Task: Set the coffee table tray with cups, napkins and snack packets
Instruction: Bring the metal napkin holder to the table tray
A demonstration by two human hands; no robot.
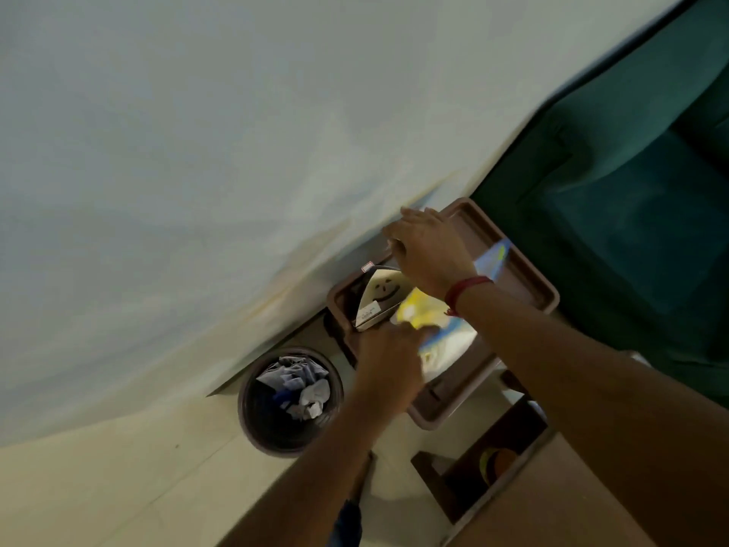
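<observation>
The view is tilted and blurred. A brown tray (528,278) lies on a small table by the wall. In it stands a white cup (380,296) with a smiley face. My left hand (388,361) is at the tray's near edge, closed on a yellow and blue snack packet (420,315). My right hand (428,246), with a red thread at the wrist, reaches over the tray's far side, fingers curled by the wall. Something small and white shows at its fingertips; what it is stays unclear. Another blue packet (493,258) peeks out beneath that wrist.
A round waste bin (290,400) with crumpled paper stands on the tiled floor just left of the tray. A dark green sofa (631,191) fills the right side. A wooden shelf unit (493,459) sits below the tray. A pale wall is close behind.
</observation>
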